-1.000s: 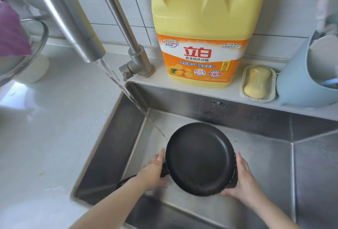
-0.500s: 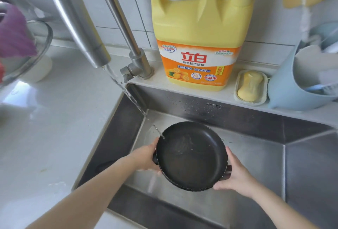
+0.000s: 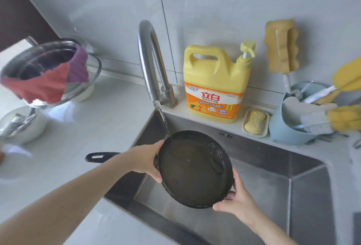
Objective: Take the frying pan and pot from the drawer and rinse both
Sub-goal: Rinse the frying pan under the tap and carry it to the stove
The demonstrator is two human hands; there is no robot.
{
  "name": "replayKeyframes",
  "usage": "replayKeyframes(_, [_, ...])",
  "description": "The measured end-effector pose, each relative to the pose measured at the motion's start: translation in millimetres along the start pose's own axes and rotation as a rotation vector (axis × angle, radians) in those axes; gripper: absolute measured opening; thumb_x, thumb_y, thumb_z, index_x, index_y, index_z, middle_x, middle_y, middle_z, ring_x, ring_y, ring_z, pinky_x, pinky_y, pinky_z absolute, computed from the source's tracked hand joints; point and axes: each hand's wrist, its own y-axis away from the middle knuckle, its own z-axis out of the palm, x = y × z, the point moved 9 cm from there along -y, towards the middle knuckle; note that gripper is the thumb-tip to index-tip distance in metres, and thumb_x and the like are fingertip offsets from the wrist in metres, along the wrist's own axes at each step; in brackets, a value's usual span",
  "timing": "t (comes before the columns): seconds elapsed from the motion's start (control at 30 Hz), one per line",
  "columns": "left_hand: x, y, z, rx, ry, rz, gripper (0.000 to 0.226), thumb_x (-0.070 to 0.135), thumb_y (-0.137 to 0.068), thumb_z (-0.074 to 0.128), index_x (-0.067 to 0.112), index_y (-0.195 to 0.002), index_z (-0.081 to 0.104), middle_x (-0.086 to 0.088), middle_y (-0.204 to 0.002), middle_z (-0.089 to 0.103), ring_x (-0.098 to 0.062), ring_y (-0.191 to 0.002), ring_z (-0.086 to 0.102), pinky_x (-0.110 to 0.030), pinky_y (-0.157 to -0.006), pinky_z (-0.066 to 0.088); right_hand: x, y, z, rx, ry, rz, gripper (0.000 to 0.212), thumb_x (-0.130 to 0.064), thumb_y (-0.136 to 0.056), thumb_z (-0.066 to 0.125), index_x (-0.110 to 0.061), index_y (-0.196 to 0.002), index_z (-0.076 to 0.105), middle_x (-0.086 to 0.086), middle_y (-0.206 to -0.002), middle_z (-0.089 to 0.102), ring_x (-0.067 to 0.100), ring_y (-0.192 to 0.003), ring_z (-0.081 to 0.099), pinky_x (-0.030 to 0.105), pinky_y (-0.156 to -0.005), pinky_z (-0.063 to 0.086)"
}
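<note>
Both hands, left (image 3: pixel 145 161) and right (image 3: pixel 233 201), still grip frying pan (image 3: pixel 194 168) rim; pan raised, now holding water.

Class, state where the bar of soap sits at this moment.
In the head view, the bar of soap lies in its dish on the ledge behind the sink, between the yellow detergent jug and the blue holder.

Bright daylight enters from the left, glaring off the counter (image 3: pixel 82 139); edges bend and blur, especially far right.
</note>
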Motion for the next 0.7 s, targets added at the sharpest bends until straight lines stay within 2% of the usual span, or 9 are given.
replayKeyframes(0.1, [-3.2,24.3,-8.3,0.161,0.020,-0.004,0.114,0.050,-0.055,0.082,0.050,-0.143,0.009,0.016,-0.091,0.065,-0.014,-0.085,0.060,-0.031,-0.076,0.050,-23.9,5.6,-0.1,0.048,0.024,-0.036,0.141,-0.006,-0.049,0.093,-0.056,-0.145,0.004,-0.003,-0.121,0.064,0.015,-0.091,0.070,0.035,-0.085,0.058])
replayKeyframes(0.2, [-11.5,41.8,-5.2,0.254,0.173,0.003,0.122,0.043,-0.058,0.082,0.060,-0.143,-0.003,0.023,-0.109,0.066,-0.014,-0.098,0.061,-0.033,-0.087,0.050,-64.6,11.8,-1.6,0.048,0.131,-0.129,0.140,-0.002,-0.053,0.093,-0.045,-0.151,0.003,-0.017,-0.121,0.060,-0.004,-0.096,0.063,0.010,-0.079,0.050])
replayKeyframes(0.27, [-12.2,47.8,1.4,0.273,0.349,0.047,0.123,0.033,-0.060,0.084,0.062,-0.144,-0.001,0.028,-0.121,0.061,-0.008,-0.114,0.058,-0.034,-0.098,0.047,-100.6,17.1,-7.4,0.044,0.245,-0.198,0.138,-0.009,-0.052,0.095,-0.043,-0.151,0.004,-0.028,-0.133,0.044,-0.023,-0.104,0.049,-0.002,-0.081,0.039])
replayKeyframes(0.3, [-7.4,49.8,4.6,0.268,0.453,0.099,0.121,0.026,-0.063,0.085,0.061,-0.144,0.004,0.027,-0.126,0.060,-0.004,-0.120,0.056,-0.032,-0.101,0.045,-118.7,19.7,-11.7,0.041,0.303,-0.232,0.141,-0.016,-0.049,0.096,-0.043,-0.151,0.003,-0.027,-0.139,0.038,-0.022,-0.112,0.045,0.001,-0.088,0.038])
replayKeyframes(0.37, [3.1,50.2,10.9,0.238,0.617,0.196,0.113,0.006,-0.069,0.083,0.052,-0.146,0.015,0.021,-0.129,0.060,0.000,-0.124,0.053,-0.021,-0.100,0.044,-154.4,25.5,-18.1,0.010,0.414,-0.286,0.142,-0.028,-0.042,0.097,-0.050,-0.150,0.006,-0.018,-0.142,0.042,-0.003,-0.124,0.048,0.021,-0.102,0.042])
replayKeyframes(0.47, [14.4,49.7,15.9,0.065,0.645,0.195,0.104,0.000,-0.075,0.078,0.042,-0.150,0.020,0.021,-0.130,0.061,0.005,-0.124,0.052,-0.010,-0.098,0.042,-184.8,32.2,-23.7,-0.089,0.464,-0.267,0.119,-0.023,-0.046,0.096,-0.047,-0.140,0.028,-0.022,-0.121,0.060,-0.001,-0.111,0.058,0.024,-0.092,0.051])
replayKeyframes(0.57, [12.9,54.0,5.4,-0.080,0.543,0.175,0.093,0.007,-0.077,0.077,0.041,-0.149,0.029,0.020,-0.132,0.061,0.001,-0.126,0.052,-0.032,-0.115,0.035,-180.0,37.2,-25.6,-0.104,0.459,-0.179,0.101,-0.032,-0.047,0.094,-0.049,-0.127,0.036,-0.026,-0.114,0.061,-0.009,-0.101,0.059,0.020,-0.089,0.049])
replayKeyframes(0.63, [7.1,58.5,-11.9,-0.084,0.452,0.166,0.087,0.013,-0.073,0.079,0.042,-0.143,0.036,0.016,-0.126,0.065,-0.008,-0.123,0.057,-0.041,-0.112,0.039,-157.7,39.2,-17.6,-0.065,0.373,-0.123,0.090,-0.024,-0.054,0.093,-0.050,-0.118,0.036,-0.029,-0.108,0.058,-0.007,-0.086,0.065,0.012,-0.075,0.048])
replayKeyframes(0.7, [0.8,62.9,-31.4,-0.028,0.328,0.148,0.090,0.024,-0.065,0.084,0.048,-0.138,0.036,0.020,-0.118,0.067,-0.013,-0.117,0.060,-0.041,-0.106,0.043,-126.7,37.7,-1.4,-0.040,0.272,-0.115,0.102,-0.015,-0.054,0.092,-0.046,-0.130,0.033,-0.025,-0.122,0.054,0.003,-0.084,0.071,0.015,-0.073,0.052])
